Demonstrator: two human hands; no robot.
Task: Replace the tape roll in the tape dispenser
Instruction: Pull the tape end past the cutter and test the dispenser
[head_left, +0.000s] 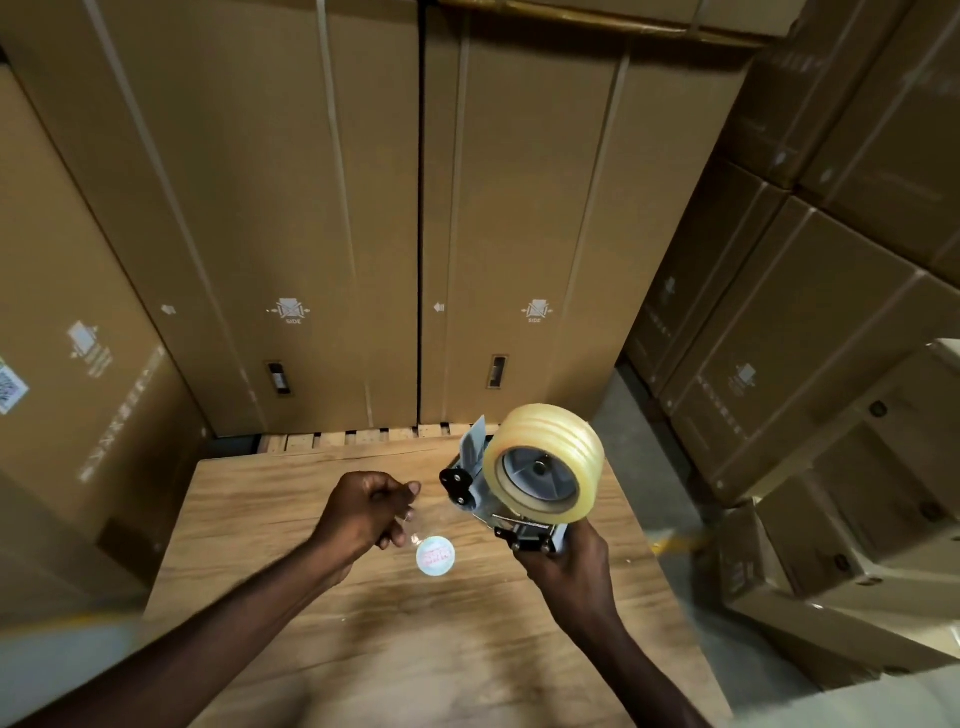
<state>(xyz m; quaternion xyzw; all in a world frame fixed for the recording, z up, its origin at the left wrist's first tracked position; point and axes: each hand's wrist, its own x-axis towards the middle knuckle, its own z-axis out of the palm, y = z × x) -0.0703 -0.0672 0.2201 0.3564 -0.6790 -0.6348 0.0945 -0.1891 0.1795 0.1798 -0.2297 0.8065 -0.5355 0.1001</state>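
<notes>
My right hand (563, 558) grips the handle of a grey metal tape dispenser (475, 480), held above the wooden table (395, 639). A full roll of clear tape (550, 460) sits on the dispenser's hub, facing me. My left hand (371, 512) hovers just left of the dispenser with fingers curled; a thin clear strip seems pinched at its fingertips, too faint to be sure. A round white label with red print (435, 556) hangs or lies just below the left fingers, over the tabletop.
Tall cardboard boxes (322, 218) stand close behind the table. More cartons (810, 332) are stacked at the right, and another large box (78, 364) stands at the left. A wooden pallet edge (332, 439) shows behind the table. Grey floor runs along the right side.
</notes>
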